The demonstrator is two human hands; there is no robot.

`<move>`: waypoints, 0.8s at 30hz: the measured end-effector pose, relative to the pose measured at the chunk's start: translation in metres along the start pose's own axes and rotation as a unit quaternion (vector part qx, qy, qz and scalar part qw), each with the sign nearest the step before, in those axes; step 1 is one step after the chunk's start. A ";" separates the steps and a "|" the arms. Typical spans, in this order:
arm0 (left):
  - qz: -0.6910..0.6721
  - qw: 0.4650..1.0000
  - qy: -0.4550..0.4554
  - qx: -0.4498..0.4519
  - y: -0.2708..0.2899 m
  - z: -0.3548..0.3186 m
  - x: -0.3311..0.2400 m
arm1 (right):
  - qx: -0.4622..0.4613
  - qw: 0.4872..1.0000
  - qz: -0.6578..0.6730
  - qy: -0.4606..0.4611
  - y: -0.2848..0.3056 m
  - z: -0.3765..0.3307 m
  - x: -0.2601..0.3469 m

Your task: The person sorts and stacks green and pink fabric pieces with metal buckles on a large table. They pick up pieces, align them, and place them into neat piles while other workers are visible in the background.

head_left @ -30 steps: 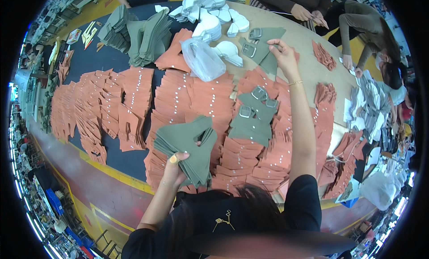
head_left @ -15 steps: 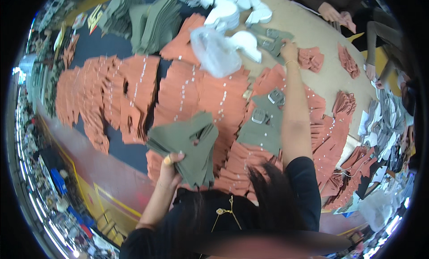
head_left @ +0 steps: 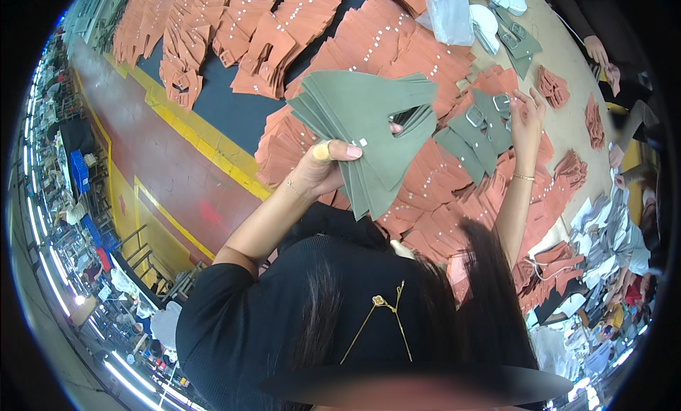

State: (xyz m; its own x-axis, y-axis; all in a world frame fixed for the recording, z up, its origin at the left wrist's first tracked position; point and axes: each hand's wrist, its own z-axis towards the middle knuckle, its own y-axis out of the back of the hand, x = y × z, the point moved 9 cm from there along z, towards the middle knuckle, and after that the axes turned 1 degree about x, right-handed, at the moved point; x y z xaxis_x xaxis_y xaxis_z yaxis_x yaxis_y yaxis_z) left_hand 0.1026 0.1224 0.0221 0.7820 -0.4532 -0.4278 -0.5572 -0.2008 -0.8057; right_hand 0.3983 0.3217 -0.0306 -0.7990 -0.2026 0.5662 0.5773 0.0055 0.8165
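My left hand is closed on a fanned stack of flat green cut pieces, thumb on top beside a small white mark. An oval slot runs through the stack near its right end. To the right, my right hand has its fingers apart and nothing visible in them. It is beside green strap pieces with silver buckles, which lie on rows of orange cut pieces. Whether its fingertips touch the nearest buckled piece is hard to tell.
More green buckled pieces lie farther off, beside white pieces and a clear plastic bag. Small orange bundles sit at the right. Another person's hand is at the far right edge of the table.
My right hand has come back from the far green buckled pieces to the nearer ones. The left hand has raised the green stack, and the view has shifted.
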 end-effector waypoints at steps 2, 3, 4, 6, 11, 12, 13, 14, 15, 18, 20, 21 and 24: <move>0.017 1.000 -0.007 0.013 -0.003 -0.012 0.001 | -0.001 1.000 -0.002 0.000 0.011 -0.018 0.013; 0.025 0.999 -0.011 0.021 -0.004 -0.018 0.002 | -0.001 1.000 -0.003 0.000 0.016 -0.026 0.018; 0.025 0.999 -0.011 0.021 -0.004 -0.024 0.002 | -0.006 1.000 -0.001 0.013 0.022 -0.033 0.025; 0.030 0.999 -0.003 0.020 -0.004 -0.036 0.004 | -0.015 1.000 0.007 0.026 0.036 -0.044 0.033; 0.065 0.998 -0.013 -0.015 0.010 -0.066 -0.002 | -0.020 0.998 -0.052 0.010 0.054 -0.077 0.033; 0.070 0.997 -0.022 -0.029 0.014 -0.071 -0.003 | -0.020 0.997 -0.067 0.025 0.054 -0.082 0.035; 0.075 0.996 -0.033 -0.043 0.019 -0.077 -0.005 | -0.022 0.998 -0.064 0.016 0.054 -0.088 0.032; 0.085 0.994 -0.047 -0.057 0.023 -0.082 -0.008 | -0.028 0.998 -0.059 0.022 0.053 -0.094 0.033; 0.088 0.993 -0.050 -0.055 0.025 -0.085 -0.009 | -0.034 0.998 -0.053 0.028 0.051 -0.099 0.033; 0.107 0.991 -0.058 -0.060 0.032 -0.094 -0.011 | -0.029 0.998 -0.063 0.003 0.043 -0.113 0.026; 0.096 0.991 -0.073 -0.056 0.033 -0.097 -0.013 | -0.026 0.996 -0.086 0.013 0.039 -0.121 0.025; 0.093 0.991 -0.082 -0.055 0.033 -0.099 -0.015 | -0.025 0.996 -0.090 0.008 0.037 -0.124 0.022; 0.093 0.986 -0.111 -0.083 0.037 -0.105 -0.025 | -0.023 0.995 -0.099 0.005 0.032 -0.133 0.019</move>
State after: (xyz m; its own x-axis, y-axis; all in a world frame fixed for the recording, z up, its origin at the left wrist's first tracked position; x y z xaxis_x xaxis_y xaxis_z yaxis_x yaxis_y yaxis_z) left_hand 0.0328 0.0356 0.0460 0.6943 -0.2970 -0.6556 -0.7197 -0.2805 -0.6351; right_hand 0.4236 0.1880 -0.0086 -0.8967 -0.2040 0.3929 0.4155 -0.0810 0.9060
